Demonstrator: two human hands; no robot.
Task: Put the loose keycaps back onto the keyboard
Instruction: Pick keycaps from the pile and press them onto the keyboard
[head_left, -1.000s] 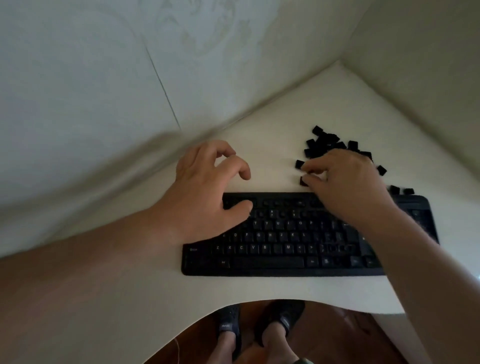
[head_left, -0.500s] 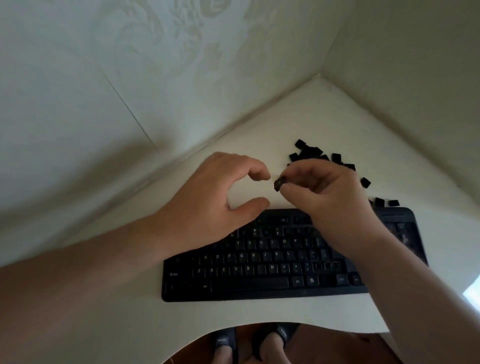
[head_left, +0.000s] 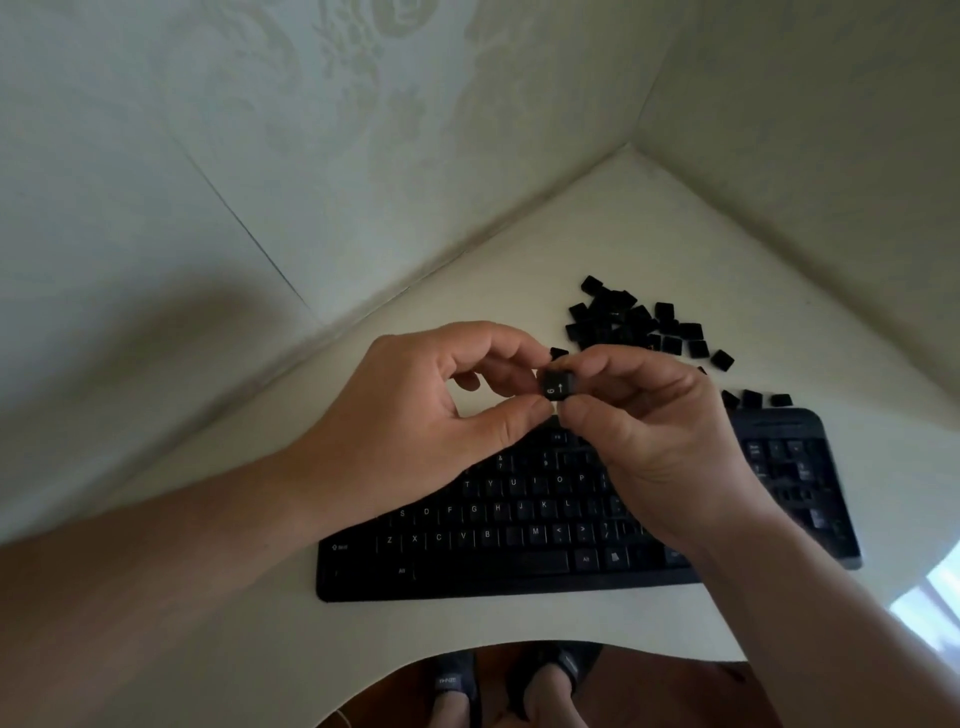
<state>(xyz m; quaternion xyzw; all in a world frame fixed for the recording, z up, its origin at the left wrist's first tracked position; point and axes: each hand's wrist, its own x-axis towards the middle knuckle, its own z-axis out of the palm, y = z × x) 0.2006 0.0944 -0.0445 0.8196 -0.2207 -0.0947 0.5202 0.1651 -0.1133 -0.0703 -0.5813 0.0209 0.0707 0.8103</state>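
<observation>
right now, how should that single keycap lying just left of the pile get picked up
Pinch the lone keycap by two opposite side walls, coming straight down from above. It lies apart from the pile of loose keycaps, so fingers have room on its sides. The left hand and right hand both hold the held keycap.

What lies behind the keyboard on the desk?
A heap of loose keycaps lies on the desk behind the keyboard, with three strays at its back edge. The right hand covers any nearer ones.
</observation>
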